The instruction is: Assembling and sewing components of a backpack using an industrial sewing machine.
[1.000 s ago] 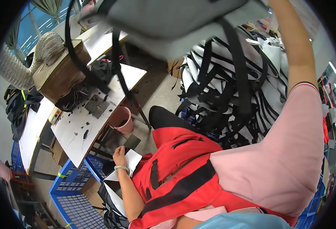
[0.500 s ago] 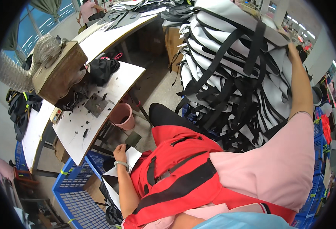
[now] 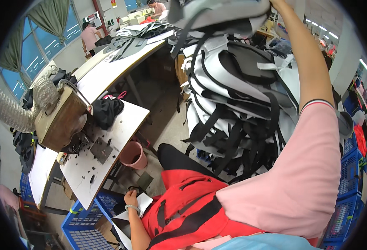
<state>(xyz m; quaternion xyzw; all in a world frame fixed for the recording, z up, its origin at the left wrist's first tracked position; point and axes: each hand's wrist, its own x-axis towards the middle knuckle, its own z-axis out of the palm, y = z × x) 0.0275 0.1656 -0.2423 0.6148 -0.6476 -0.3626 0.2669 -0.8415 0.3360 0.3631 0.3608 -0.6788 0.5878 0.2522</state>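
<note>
My right hand [image 3: 277,5], arm stretched up and forward, is closed on the edge of a grey fabric panel [image 3: 229,16] with black straps. The panel is lifted over the top of a tall pile of white and grey fabric panels [image 3: 217,83], edged in black, whose black straps [image 3: 233,141] hang down in a tangle. Low on the left, my left hand [image 3: 130,198] has its fingers curled beside a white fabric piece [image 3: 144,203]. What those fingers hold, if anything, I cannot make out.
A white worktable [image 3: 131,114] on the left carries a boxy metal hood [image 3: 60,118] with a duct, black scraps and a black bundle [image 3: 108,112]. A pink bucket [image 3: 133,156] stands beneath its edge. Blue crates [image 3: 83,227] flank me. Other people [image 3: 91,37] are farther back.
My right hand has moved up and forward, lifting the grey panel off the pile and uncovering other panels. My left hand stays low beside the white piece. The view has shifted.
</note>
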